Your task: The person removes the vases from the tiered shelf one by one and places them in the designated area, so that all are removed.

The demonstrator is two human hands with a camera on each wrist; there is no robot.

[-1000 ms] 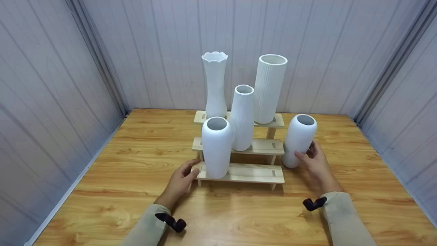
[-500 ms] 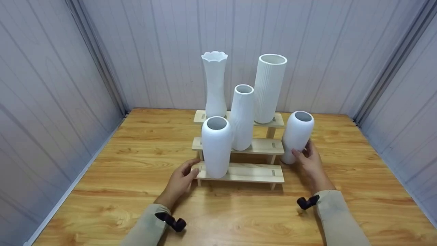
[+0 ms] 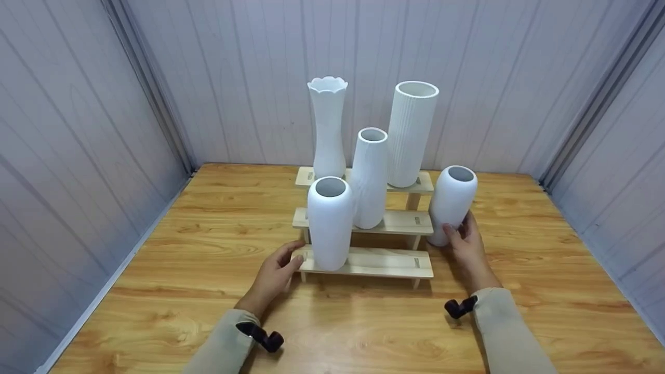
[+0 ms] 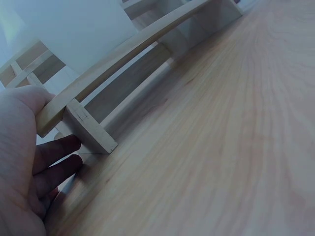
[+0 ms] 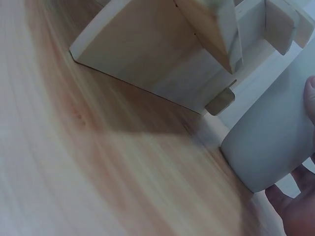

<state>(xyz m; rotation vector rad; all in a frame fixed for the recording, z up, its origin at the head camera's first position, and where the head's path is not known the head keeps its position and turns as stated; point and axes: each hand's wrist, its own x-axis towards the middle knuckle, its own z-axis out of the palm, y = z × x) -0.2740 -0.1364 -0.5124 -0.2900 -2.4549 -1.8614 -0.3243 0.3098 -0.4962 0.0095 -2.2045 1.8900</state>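
Note:
In the head view my right hand (image 3: 470, 254) grips a smooth white vase (image 3: 453, 202) low on its body, to the right of a three-step wooden stand (image 3: 387, 264). The right wrist view shows this vase (image 5: 275, 132) upright, its base at the tabletop beside the stand's side panel. My left hand (image 3: 275, 272) holds the left end of the stand's lowest step. In the left wrist view the thumb lies over the board (image 4: 98, 78) and fingers (image 4: 59, 172) reach beneath, by its leg. Another smooth white vase (image 3: 330, 228) stands on that step's left part.
On the middle step stands a tapered white vase (image 3: 370, 182). The top step bears a scallop-rimmed vase (image 3: 329, 130) and a ribbed cylindrical vase (image 3: 413, 135). The wooden table (image 3: 234, 208) is bounded by panelled walls (image 3: 249, 78) at the back and sides.
My right hand has shifted the vase it holds slightly back and to the left, alongside the stand. The left hand and the other vases have stayed in place.

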